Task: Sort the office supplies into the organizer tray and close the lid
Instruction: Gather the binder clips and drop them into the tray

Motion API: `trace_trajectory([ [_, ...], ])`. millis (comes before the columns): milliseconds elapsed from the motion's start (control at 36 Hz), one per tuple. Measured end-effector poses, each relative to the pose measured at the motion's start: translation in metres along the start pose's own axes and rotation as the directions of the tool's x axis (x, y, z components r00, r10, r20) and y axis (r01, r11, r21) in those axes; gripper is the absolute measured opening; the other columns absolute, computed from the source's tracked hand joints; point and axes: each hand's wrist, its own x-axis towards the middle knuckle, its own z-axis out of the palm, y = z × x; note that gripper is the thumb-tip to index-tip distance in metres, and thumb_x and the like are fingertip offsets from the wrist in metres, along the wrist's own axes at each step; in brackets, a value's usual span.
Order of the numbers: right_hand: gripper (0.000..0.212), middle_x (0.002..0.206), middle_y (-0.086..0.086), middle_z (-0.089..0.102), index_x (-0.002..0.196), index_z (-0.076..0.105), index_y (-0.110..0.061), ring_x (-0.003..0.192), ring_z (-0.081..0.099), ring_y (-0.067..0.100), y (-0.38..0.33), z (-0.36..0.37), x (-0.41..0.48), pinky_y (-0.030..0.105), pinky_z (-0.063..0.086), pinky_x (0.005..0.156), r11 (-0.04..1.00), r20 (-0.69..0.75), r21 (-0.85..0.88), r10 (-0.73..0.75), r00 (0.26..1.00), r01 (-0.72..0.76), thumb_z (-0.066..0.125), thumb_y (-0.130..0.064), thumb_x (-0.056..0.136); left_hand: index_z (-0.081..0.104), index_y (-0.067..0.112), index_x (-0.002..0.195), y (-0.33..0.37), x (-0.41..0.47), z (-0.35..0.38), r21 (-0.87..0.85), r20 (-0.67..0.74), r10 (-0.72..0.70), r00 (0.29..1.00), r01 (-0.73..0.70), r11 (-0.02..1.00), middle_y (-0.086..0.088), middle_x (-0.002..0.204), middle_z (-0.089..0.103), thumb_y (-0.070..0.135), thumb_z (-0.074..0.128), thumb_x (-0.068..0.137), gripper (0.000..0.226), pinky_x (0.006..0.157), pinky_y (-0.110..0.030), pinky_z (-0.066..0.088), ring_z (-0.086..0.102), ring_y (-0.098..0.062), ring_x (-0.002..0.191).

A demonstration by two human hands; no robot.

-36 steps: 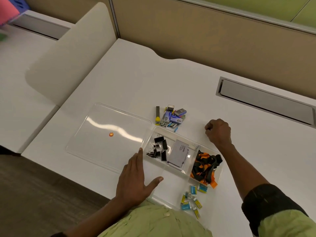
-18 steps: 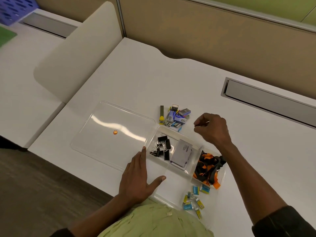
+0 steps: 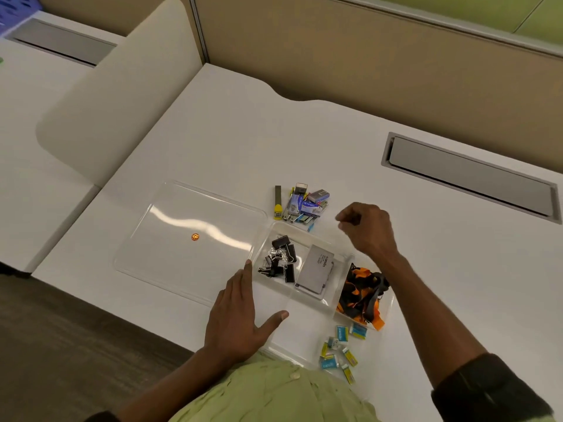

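The left hand [image 3: 240, 318] lies flat with its fingers straight on the near left corner of the clear organizer tray [image 3: 274, 227], thumb spread out over the tray floor. I take this as bracing, so the light plastic does not slide on the white desk [image 3: 243, 132] while the other hand works. The right hand [image 3: 365, 229] hovers above the tray's far right corner, fingers curled in toward the palm with nothing showing between them. It sits just beside the pile of small blue and purple boxes [image 3: 306, 205] on the desk beyond the tray's far edge, and these look like the supplies left to sort. A dark strip with a yellow end [image 3: 277, 200] lies at the left of that pile. The clear lid [image 3: 170, 254] lies flat on the desk, touching or nearly touching the tray's left side, and an orange dot [image 3: 195, 236] shows at its middle. It is off and out of the way so the compartments stay reachable, and closing it is not yet done. Inside the tray, black binder clips [image 3: 278, 263] are heaped at the far left, with a grey flat box [image 3: 316, 271] next to them. The clear dividers are too faint to tell whether these two share a compartment. Orange and black lanyards [image 3: 362, 293] fill the right compartment, and small blue and yellow packets [image 3: 338, 351] lie scattered in the near right one.
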Motion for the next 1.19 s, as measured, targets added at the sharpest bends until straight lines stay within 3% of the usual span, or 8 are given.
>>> trace_trajectory([
  [83,0.017,0.089,-0.005,0.075,0.085,0.075,-0.024,0.085,0.071,0.017,0.027,-0.009,0.015,0.031,0.055,0.076,0.987,0.043,-0.092,0.135,0.99,-0.13,0.089,-0.026,0.077,-0.011,0.027,0.169,0.0,0.0,0.001,0.005,-0.01,0.005,1.0,-0.005,1.0,-0.005,0.172,0.03,0.097,0.042,0.082,0.124,0.122,-0.047,0.041,0.039,-0.024,0.154],
  [194,0.042,0.077,0.004,0.077,0.08,0.073,-0.012,0.073,0.074,0.021,0.044,-0.011,0.029,0.038,0.062,0.078,0.924,0.238,-0.239,0.353,0.905,-0.298,0.095,-0.044,0.065,-0.008,0.028,0.169,-0.001,0.001,0.004,0.006,-0.017,0.005,1.0,-0.005,1.0,-0.005,0.172,0.031,0.097,0.043,0.082,0.123,0.12,-0.048,0.042,0.041,-0.026,0.153],
  [278,0.056,0.07,0.002,0.072,0.086,0.066,-0.008,0.06,0.069,0.018,0.044,-0.005,0.032,0.03,0.057,0.062,0.875,0.279,-0.38,0.417,0.865,-0.299,0.093,-0.052,0.065,-0.01,0.029,0.169,-0.002,0.001,0.005,0.007,-0.016,0.005,1.0,-0.005,1.0,-0.005,0.172,0.03,0.097,0.043,0.082,0.123,0.12,-0.049,0.042,0.04,-0.026,0.154],
  [389,0.053,0.074,0.001,0.066,0.084,0.053,-0.014,0.06,0.065,0.014,0.036,0.002,0.037,0.024,0.044,0.045,0.858,0.31,-0.425,0.438,0.844,-0.289,0.095,-0.042,0.066,-0.009,0.028,0.169,-0.002,0.001,0.005,0.006,-0.022,0.005,1.0,-0.005,1.0,-0.006,0.171,0.031,0.097,0.044,0.082,0.123,0.119,-0.049,0.044,0.041,-0.026,0.153],
  [500,0.046,0.089,0.001,0.057,0.107,0.06,-0.007,0.082,0.058,0.02,0.028,0.012,0.039,0.028,0.047,0.069,0.845,0.333,-0.527,0.3,0.894,-0.087,0.088,-0.027,0.075,-0.011,0.03,0.169,-0.001,0.001,0.004,-0.002,-0.015,-0.004,1.0,0.004,1.0,-0.005,0.171,0.031,0.097,0.043,0.081,0.124,0.12,-0.049,0.044,0.041,-0.026,0.153],
  [611,0.033,0.088,0.004,0.065,0.104,0.069,-0.005,0.083,0.063,0.023,0.026,0.018,0.039,0.03,0.051,0.068,0.843,0.339,-0.537,0.224,0.914,-0.007,0.08,-0.017,0.076,-0.013,0.03,0.168,0.0,0.001,0.003,-0.004,-0.01,-0.009,1.0,0.009,1.0,-0.004,0.172,0.029,0.098,0.043,0.081,0.124,0.121,-0.049,0.043,0.039,-0.025,0.154],
  [917,0.022,0.096,0.007,0.076,0.095,0.074,-0.011,0.091,0.073,0.027,0.037,0.002,0.035,0.039,0.062,0.085,0.892,0.173,-0.406,0.29,0.941,-0.2,0.084,-0.012,0.075,-0.012,0.031,0.169,-0.002,0.001,0.005,-0.014,-0.026,0.005,1.0,-0.005,1.0,-0.005,0.172,0.03,0.097,0.044,0.081,0.123,0.121,-0.049,0.043,0.039,-0.025,0.154],
  [1194,0.031,0.104,0.011,0.074,0.106,0.072,-0.006,0.098,0.072,0.03,0.031,0.004,0.029,0.043,0.061,0.09,0.902,0.193,-0.373,0.306,0.932,-0.219,0.079,-0.014,0.077,-0.013,0.032,0.168,-0.003,0.001,0.006,-0.005,-0.029,0.004,1.0,-0.005,1.0,-0.005,0.172,0.029,0.098,0.042,0.08,0.123,0.12,-0.047,0.04,0.039,-0.025,0.155],
])
